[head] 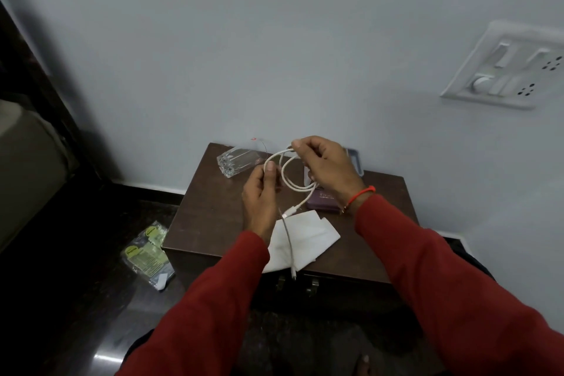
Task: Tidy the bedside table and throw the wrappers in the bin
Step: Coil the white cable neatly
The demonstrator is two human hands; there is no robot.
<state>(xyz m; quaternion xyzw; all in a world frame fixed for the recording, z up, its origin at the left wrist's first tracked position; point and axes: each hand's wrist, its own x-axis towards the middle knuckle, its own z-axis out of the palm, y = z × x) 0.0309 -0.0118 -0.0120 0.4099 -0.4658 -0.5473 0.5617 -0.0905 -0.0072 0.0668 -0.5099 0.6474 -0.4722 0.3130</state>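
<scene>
Coiling the cable over the bedside table [213, 210].
Both my hands, left hand [261, 201] and right hand [326, 168], pinched the white cable [287, 180]; its dangling plug end risked snagging the tissue [308, 238]. Wrappers [149, 253] lay on the floor.

Dim, flat indoor light; a small glare spot shines on the dark floor [105, 357], wide-angle bending warps the edges, left side sinks into shadow

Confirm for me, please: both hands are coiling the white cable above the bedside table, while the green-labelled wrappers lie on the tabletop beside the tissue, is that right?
Not quite. The head view shows the green-labelled wrappers lying on the dark floor left of the bedside table, not on its top. The rest holds: the left hand and right hand are coiling the white cable above the table, where the tissue lies.
</scene>
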